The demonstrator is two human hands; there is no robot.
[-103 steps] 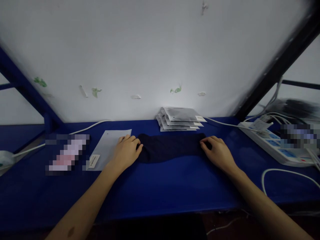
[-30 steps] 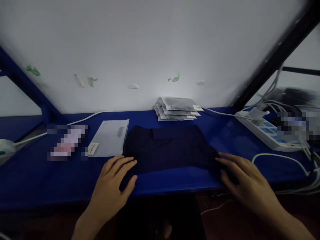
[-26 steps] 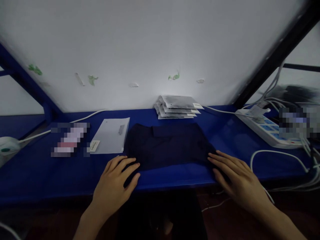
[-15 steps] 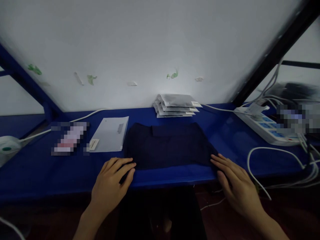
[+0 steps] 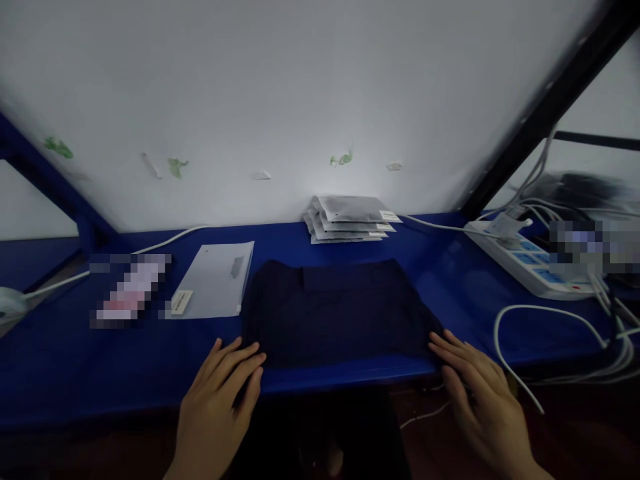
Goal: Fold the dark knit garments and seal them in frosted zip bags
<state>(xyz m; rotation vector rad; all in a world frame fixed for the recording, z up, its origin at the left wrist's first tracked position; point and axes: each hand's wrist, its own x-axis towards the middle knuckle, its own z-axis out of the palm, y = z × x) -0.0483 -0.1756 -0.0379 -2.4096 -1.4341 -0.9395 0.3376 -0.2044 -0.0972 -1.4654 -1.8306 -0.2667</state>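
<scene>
A dark navy folded garment (image 5: 336,312) lies flat on the blue table (image 5: 75,360), near its front edge. My left hand (image 5: 220,400) rests at the garment's near left corner, fingers stretched out and touching the cloth's edge. My right hand (image 5: 477,393) lies at the near right corner, fingers also stretched flat against the cloth. Neither hand holds anything.
A flat white plastic bag (image 5: 213,280) with a label lies left of the garment. A stack of filled grey bags (image 5: 350,219) sits against the white wall. A white power strip (image 5: 525,260) and looping white cables (image 5: 550,320) occupy the right side.
The narrow folded bundle from 3.4 s ago has become a wider flat rectangle. Over the last second both hands slid back toward the table's front edge at the garment's corners.
</scene>
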